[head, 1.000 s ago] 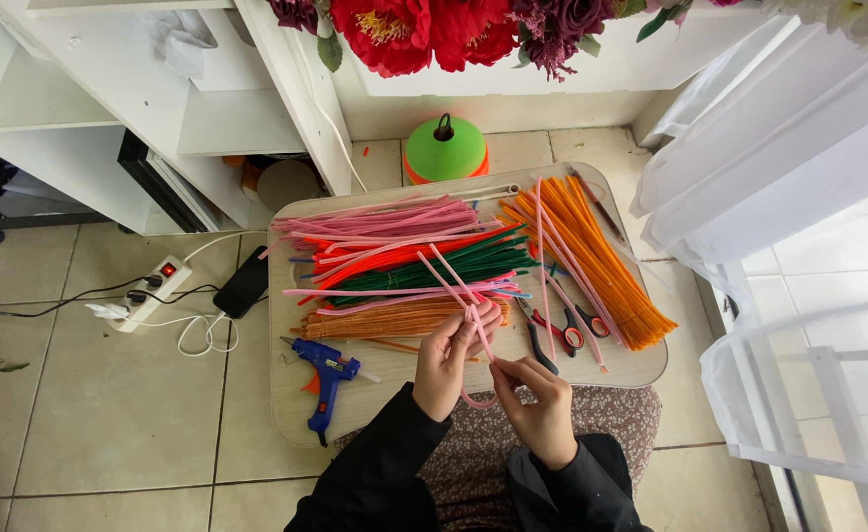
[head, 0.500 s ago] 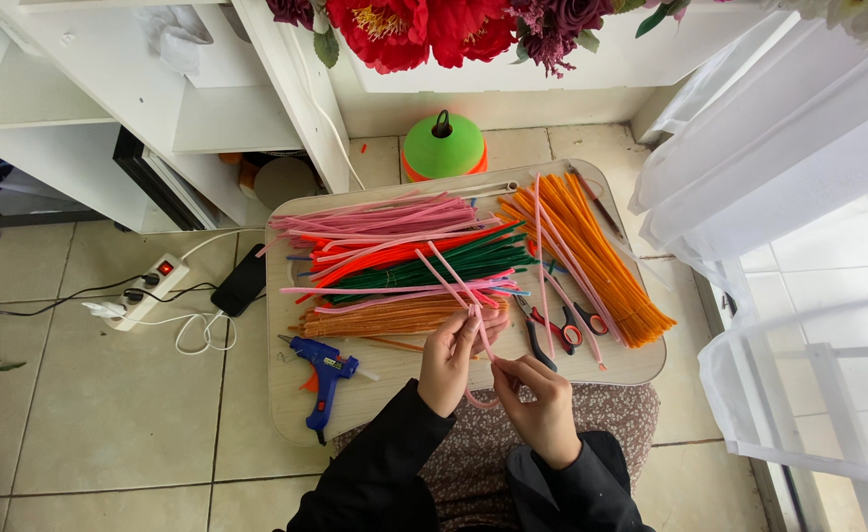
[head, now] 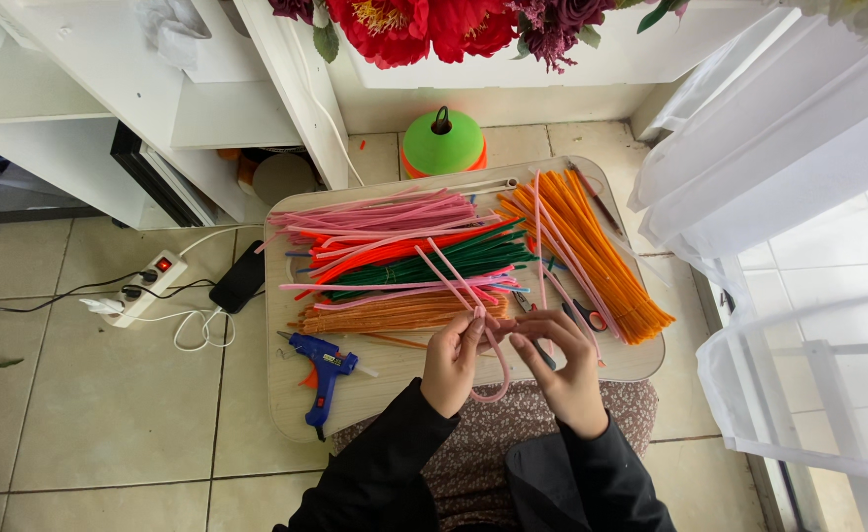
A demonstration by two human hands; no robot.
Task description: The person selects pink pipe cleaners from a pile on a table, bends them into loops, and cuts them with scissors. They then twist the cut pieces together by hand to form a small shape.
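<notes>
Two hands meet over the near edge of a low wooden tray table [head: 385,394], and both are busy with the same thing, a pink pipe cleaner [head: 493,365]. The left hand [head: 451,360] has its fingertips pinched together on the stem where several pink stems cross, and the right hand [head: 562,369] also has its fingers closed on it a little to the right, so the soft wire hangs between them as a loop toward the lap. It seems the two grips stand close together because the wire is thin and bends easily, and a short span gives more control of the curve. On the table the fuzzy stems lie sorted by colour, probably so that each colour is quick to pick: a pink bundle [head: 385,212] at the far left, a red bundle [head: 385,258] and a dark green bundle [head: 454,258] in the middle, a pale orange bundle [head: 395,315] nearer, and a long bright orange bundle [head: 592,251] lying slantwise at the right. A blue glue gun [head: 324,366] rests on the near left of the table, apart from the hands, and small scissors [head: 582,315] are partly hidden behind the right hand. Beyond the far edge stands a green plastic cone [head: 442,146] on the tiled floor, and at the left a white power strip [head: 148,286] with cables lies beside a dark phone [head: 239,278].
</notes>
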